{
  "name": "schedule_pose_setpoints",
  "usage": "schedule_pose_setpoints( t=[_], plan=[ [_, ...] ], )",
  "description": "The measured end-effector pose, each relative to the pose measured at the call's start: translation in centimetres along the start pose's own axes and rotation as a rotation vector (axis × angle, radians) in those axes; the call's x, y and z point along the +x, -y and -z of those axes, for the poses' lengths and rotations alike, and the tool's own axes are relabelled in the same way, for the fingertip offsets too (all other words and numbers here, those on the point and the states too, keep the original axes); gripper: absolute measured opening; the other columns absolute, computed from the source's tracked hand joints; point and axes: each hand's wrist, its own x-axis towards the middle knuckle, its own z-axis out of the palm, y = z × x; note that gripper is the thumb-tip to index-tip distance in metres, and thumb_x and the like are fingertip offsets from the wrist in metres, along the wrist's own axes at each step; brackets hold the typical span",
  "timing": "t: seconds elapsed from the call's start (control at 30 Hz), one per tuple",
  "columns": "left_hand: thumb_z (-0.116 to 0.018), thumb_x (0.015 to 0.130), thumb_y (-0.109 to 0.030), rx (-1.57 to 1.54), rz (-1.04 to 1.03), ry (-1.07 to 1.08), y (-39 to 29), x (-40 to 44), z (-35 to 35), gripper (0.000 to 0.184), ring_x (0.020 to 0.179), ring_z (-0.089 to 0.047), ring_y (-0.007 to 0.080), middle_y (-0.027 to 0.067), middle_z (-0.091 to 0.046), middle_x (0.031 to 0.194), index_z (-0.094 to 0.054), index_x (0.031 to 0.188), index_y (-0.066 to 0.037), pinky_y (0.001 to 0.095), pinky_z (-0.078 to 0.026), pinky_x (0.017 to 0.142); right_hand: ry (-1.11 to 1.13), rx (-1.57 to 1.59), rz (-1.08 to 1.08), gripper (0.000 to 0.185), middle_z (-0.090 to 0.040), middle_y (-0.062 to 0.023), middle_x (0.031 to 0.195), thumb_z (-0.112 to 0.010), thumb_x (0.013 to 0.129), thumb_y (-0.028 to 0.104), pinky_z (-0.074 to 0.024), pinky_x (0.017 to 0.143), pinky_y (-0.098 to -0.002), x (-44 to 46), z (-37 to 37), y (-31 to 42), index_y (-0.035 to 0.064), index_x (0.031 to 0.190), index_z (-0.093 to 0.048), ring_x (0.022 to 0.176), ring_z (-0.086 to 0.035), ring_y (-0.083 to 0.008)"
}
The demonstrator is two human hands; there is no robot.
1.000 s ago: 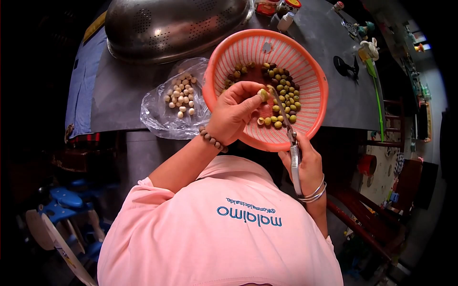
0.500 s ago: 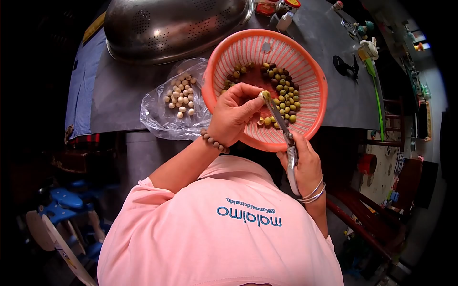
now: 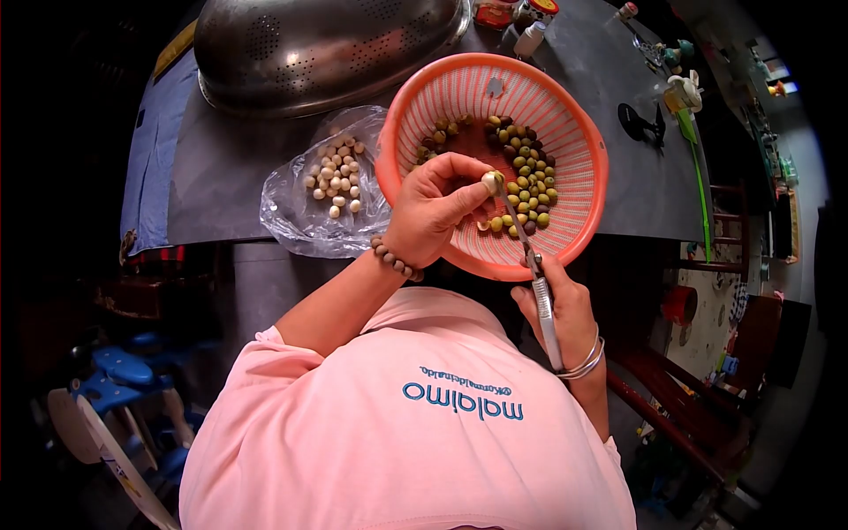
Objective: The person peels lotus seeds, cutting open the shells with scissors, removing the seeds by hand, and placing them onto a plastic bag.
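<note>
Between the thumb and fingertips of my left hand (image 3: 433,208) is a lotus seed (image 3: 491,182), pale on one side with some green shell still on it. My right hand (image 3: 565,309) is closed around the handles of a metal pliers-like tool (image 3: 527,247). The tool's long narrow jaws reach up to the pinched seed, above the orange basket (image 3: 590,168). Inside the basket lie several green and brown unshelled lotus seeds (image 3: 526,181), partly hidden by my left hand. To the left, a clear plastic bag (image 3: 287,199) holds several pale shelled seeds (image 3: 336,172).
A large metal colander (image 3: 309,53) lies upside down at the back of the grey table (image 3: 212,177). Jars and a small white bottle (image 3: 530,40) stand behind the basket. A black stand (image 3: 640,124) is to its right, near a long green stick (image 3: 702,194) at the table edge.
In my right hand the tool has turned, its handles now closer together and more upright. More of the seed's pale surface shows at my left fingertips.
</note>
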Motion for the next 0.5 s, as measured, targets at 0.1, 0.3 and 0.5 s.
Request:
schedule_pose_setpoints(
  t=[0.1, 0.3, 0.5],
  plan=[
    [-0.059, 0.088, -0.006, 0.010, 0.007, 0.004, 0.02, 0.00, 0.12, 0.019, 0.079, -0.061, 0.0115, 0.0072, -0.063, 0.097, -0.056, 0.106, -0.001, 0.0239, -0.051, 0.068, 0.041, 0.060, -0.065, 0.039, -0.053, -0.0113, 0.064, -0.068, 0.076, 0.005, -0.0446, 0.055, -0.0280, -0.02, 0.12, 0.21, -0.0003, 0.112, -0.053, 0.053, -0.052, -0.0181],
    [-0.057, 0.089, -0.006, 0.023, -0.026, -0.012, 0.22, 0.02, 0.01, 0.019, 0.081, -0.061, 0.0118, 0.0066, -0.063, 0.097, -0.055, 0.107, -0.001, 0.0243, -0.051, 0.069, 0.081, 0.167, -0.071, 0.030, -0.049, -0.0092, 0.059, -0.068, 0.077, 0.007, -0.0414, 0.051, -0.0248, 0.02, 0.16, 0.15, -0.0011, 0.102, -0.053, 0.050, -0.045, -0.0123],
    [-0.055, 0.090, -0.005, 0.007, -0.049, 0.012, 0.32, 0.26, 0.17, 0.024, 0.084, -0.061, 0.0121, 0.0065, -0.061, 0.100, -0.055, 0.113, -0.001, 0.0247, -0.051, 0.071, 0.062, 0.099, -0.059, 0.029, -0.048, -0.0064, 0.057, -0.068, 0.078, 0.008, -0.0405, 0.050, -0.0237, 0.32, 0.22, 0.01, -0.0008, 0.102, -0.053, 0.051, -0.043, -0.0075]
  ],
)
